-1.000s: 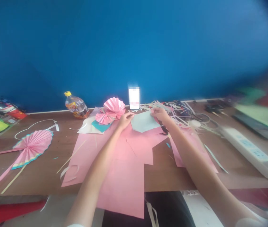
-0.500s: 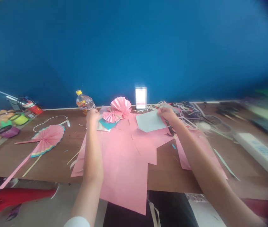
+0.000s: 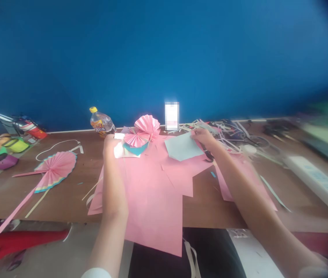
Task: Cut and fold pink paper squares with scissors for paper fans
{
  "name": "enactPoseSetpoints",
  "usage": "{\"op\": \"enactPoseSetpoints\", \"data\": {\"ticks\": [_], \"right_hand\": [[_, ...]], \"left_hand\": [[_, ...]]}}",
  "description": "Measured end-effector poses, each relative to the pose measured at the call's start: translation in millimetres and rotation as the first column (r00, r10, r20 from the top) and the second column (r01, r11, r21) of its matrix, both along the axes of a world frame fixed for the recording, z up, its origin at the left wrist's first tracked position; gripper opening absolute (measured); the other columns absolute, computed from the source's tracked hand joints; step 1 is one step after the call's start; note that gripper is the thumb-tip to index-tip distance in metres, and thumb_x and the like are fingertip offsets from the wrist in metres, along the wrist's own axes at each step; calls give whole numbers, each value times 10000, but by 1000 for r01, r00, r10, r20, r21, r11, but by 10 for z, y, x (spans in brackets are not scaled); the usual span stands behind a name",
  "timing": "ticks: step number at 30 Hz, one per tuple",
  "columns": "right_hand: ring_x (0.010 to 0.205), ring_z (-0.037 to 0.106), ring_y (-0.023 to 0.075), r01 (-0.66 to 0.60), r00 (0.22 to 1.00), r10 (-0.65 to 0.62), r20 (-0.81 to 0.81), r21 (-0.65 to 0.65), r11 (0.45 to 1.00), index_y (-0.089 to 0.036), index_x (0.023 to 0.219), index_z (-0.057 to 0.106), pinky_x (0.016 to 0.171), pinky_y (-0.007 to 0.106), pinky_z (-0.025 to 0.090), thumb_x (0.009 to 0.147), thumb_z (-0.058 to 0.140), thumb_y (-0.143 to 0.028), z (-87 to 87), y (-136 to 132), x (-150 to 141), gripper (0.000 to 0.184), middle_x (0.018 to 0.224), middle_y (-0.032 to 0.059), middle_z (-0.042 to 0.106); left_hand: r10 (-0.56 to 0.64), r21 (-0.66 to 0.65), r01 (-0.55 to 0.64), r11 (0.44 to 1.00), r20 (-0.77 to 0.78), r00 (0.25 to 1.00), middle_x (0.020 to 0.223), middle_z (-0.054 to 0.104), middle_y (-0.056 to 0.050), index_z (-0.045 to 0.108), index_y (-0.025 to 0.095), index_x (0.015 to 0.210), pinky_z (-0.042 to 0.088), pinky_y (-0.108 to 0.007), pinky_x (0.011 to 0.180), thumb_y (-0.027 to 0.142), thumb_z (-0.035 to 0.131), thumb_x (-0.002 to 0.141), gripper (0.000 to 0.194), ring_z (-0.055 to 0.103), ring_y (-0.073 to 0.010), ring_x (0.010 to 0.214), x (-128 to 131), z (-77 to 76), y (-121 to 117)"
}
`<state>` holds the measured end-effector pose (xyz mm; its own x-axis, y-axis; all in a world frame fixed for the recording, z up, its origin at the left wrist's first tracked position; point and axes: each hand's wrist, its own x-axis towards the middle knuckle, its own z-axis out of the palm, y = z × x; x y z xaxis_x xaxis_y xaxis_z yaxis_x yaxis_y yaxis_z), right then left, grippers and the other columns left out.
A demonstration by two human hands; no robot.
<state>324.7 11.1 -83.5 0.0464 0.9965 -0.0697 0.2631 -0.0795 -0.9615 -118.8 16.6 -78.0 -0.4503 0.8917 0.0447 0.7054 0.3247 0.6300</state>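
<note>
From my seat, I take the overlapping pink paper sheets (image 3: pixel 152 200) as the clock's centre. At about 1 o'clock lies a pale blue-grey paper hexagon (image 3: pixel 182 146), flat on the pink. The right hand (image 3: pixel 204 139) sits at its 2 o'clock corner, with the fingers (image 3: pixel 196 134) bent over that edge. I can't tell whether they're pinching it or only resting there. Just beside that hand, black scissors (image 3: pixel 209 155) lie partly hidden.

The left hand (image 3: pixel 110 146) is at 11 o'clock, fingers curled downward against a white paper scrap (image 3: pixel 119 151), and I can't tell whether they hold it. Just past it are a teal paper piece (image 3: pixel 136 150) and two pink pleated paper rosettes (image 3: pixel 143 131).

The hexagon looks light, thin and soft. It would likely flex if lifted by one corner and could skate on the pink sheets, so I'd take it by two opposite edges, pinching lightly to avoid creases.
</note>
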Motion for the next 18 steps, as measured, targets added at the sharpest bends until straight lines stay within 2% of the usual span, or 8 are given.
{"op": "enactPoseSetpoints", "data": {"ticks": [2, 4, 6, 9, 12, 15, 18], "right_hand": [[649, 610, 181, -4, 1000, 4, -8, -17, 1000, -153, 826, 657, 590, 295, 471, 639, 701, -167, 13, -4, -15, 193, 757, 46, 660], [648, 610, 185, -4, 1000, 3, -26, -17, 1000, -153, 813, 652, 599, 305, 475, 624, 721, -181, 14, 8, -14, 204, 742, 42, 656], [650, 607, 183, -4, 999, 5, -38, 8, 1000, -154, 793, 647, 611, 308, 474, 610, 735, -196, 8, 29, 2, 207, 734, 38, 655], [654, 602, 184, -17, 999, 19, -41, 50, 999, -157, 778, 648, 613, 307, 470, 609, 728, -210, -1, 59, 32, 195, 738, 38, 658], [669, 610, 199, -22, 998, 25, -59, 56, 998, -159, 779, 650, 607, 312, 472, 611, 710, -217, 3, 64, 33, 188, 743, 50, 666], [699, 622, 208, -31, 996, 34, -82, 47, 998, -159, 787, 650, 623, 312, 478, 612, 693, -217, 18, 46, -6, 189, 755, 56, 674], [709, 620, 206, -16, 999, 17, -48, 25, 1000, -160, 801, 649, 635, 309, 474, 610, 681, -211, 32, 33, -49, 200, 755, 49, 671]], "left_hand": [[-83, 112, 88, 990, -44, 996, 843, 668, -77, 640, 138, 851, 478, -359, 747, 265, 630, 674, 218, 629, -271, 840, 48, 177, -25], [59, 303, -16, 953, -135, 989, 889, 661, -93, 619, 140, 865, 477, -381, 807, 246, 602, 704, 193, 619, -278, 897, 170, 414, -67], [263, 516, -161, 841, -131, 956, 996, 646, -134, 590, 145, 937, 453, -416, 890, 204, 541, 765, 188, 594, -294, 1014, 327, 651, -129], [339, 715, -196, 671, -61, 939, 1050, 625, -165, 546, 137, 995, 420, -422, 959, 162, 437, 850, 184, 575, -284, 1084, 517, 895, -234], [277, 811, -138, 569, -31, 960, 1049, 616, -163, 523, 137, 996, 433, -388, 953, 167, 403, 889, 164, 579, -265, 1085, 605, 977, -292], [152, 827, -70, 558, -19, 988, 1037, 619, -137, 530, 144, 981, 433, -372, 967, 216, 466, 879, 141, 583, -250, 1082, 677, 990, -280], [-56, 835, -2, 550, 39, 998, 1031, 624, -105, 545, 151, 988, 446, -359, 961, 317, 538, 853, 214, 590, -229, 1064, 834, 1007, -226]]}}
